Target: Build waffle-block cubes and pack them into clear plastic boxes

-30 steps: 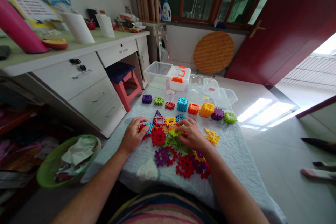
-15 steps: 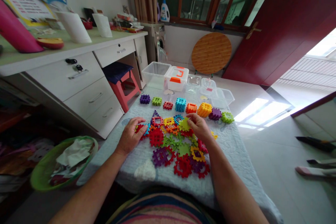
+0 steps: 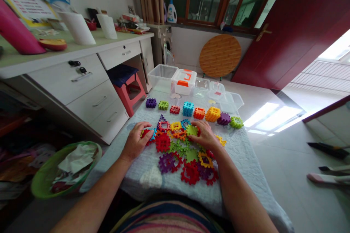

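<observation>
Bright plastic interlocking building pieces lie in a loose pile in front of me, among them a red gear-edged piece (image 3: 163,142), a purple one (image 3: 166,163) and a yellow frame (image 3: 205,160). At the pile's left side, my left hand (image 3: 138,140) is closed around a few red and light blue pieces (image 3: 154,133), partly hidden by its fingers. On the right, my right hand (image 3: 205,135) grips a yellow-green square piece (image 3: 192,130) between thumb and fingers, low over the pile. Behind runs a row of stacks sorted by colour, including a blue stack (image 3: 188,109) and an orange-yellow stack (image 3: 213,114).
Clear plastic boxes, one with an orange-latched lid (image 3: 184,82), stand at the far end of the cloth-covered table (image 3: 125,174). A green basket (image 3: 35,182) of cloths is at lower left. Left are a drawer desk (image 3: 84,94) and a red stool (image 3: 133,91).
My right hand has lowered slightly with the yellow-green piece, its fingers now lying further over the pile. My left hand has stayed in place.
</observation>
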Tool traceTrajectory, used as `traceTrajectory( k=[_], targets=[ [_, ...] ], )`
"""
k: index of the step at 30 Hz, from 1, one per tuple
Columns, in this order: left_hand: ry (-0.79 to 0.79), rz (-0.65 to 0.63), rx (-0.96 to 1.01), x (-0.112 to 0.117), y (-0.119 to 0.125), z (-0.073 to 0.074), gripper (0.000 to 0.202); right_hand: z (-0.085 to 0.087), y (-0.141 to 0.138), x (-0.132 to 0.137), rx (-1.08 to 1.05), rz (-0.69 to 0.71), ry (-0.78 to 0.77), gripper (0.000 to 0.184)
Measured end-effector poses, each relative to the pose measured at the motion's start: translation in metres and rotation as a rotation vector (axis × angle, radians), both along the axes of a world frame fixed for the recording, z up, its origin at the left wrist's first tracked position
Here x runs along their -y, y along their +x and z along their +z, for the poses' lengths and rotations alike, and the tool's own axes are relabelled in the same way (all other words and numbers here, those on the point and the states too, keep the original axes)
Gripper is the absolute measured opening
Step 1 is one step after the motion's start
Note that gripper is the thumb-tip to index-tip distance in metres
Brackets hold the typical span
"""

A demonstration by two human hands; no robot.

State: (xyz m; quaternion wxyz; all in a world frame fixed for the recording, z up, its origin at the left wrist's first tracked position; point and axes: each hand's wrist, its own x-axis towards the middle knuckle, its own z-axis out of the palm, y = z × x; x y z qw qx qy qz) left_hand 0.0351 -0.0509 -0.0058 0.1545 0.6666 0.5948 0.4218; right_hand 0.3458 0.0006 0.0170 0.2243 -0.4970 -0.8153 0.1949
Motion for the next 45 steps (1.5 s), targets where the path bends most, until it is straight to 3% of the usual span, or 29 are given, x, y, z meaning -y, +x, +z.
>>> traceTrajectory(
  k=[17, 36, 40, 42, 45],
  targets=[
    [0.011, 0.002, -0.005, 0.0, -0.001, -0.002, 0.032, 0.004, 0.003, -0.001, 0.009, 0.088, -0.058, 0.053],
    [0.021, 0.015, -0.009, 0.001, -0.001, 0.0, 0.032, 0.03, -0.01, -0.006, 0.235, 0.163, -0.032, 0.051],
    [0.017, 0.025, -0.036, 0.0, -0.002, 0.0, 0.034, 0.045, 0.02, -0.001, 0.08, 0.112, 0.079, 0.051],
    [0.02, 0.02, -0.041, -0.001, -0.002, -0.002, 0.034, 0.052, 0.052, -0.004, 0.042, 0.042, 0.146, 0.052],
    [0.022, 0.008, -0.039, -0.002, -0.004, -0.005, 0.036, 0.057, 0.112, -0.018, 0.039, -0.179, 0.19, 0.053]
  ],
)
